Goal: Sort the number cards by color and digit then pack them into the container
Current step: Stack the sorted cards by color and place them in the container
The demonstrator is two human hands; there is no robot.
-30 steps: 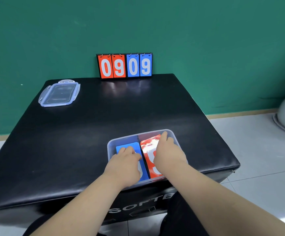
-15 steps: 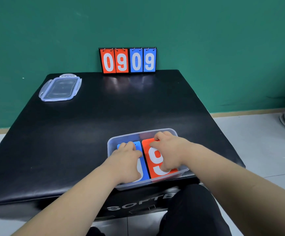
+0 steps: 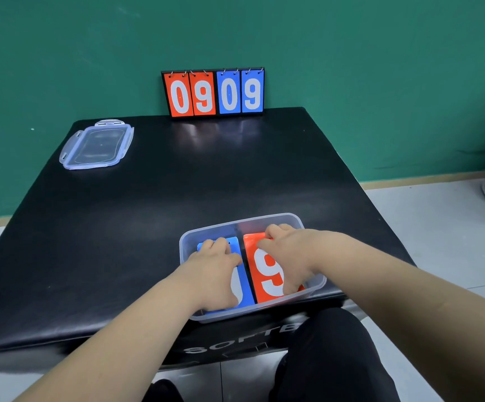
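The clear container [image 3: 264, 217] is sitting at the near edge of the black padded table [image 3: 177, 184], holding two stacks side by side. The left hand [image 3: 212, 274] is lying on the blue cards [image 3: 245, 294], fingers curling over their far end and covering most of a white digit. The right hand [image 3: 290, 250] is gripping the red cards [image 3: 257, 256], fingers bent at the far end, the top card reading "9". The table's front is showing "SOFTB" [image 3: 244, 338]. A clear lid [image 3: 97, 145] is lying at the far left corner. A flip scoreboard [image 3: 213, 94] is standing against the green wall [image 3: 351, 68], reading "0909".
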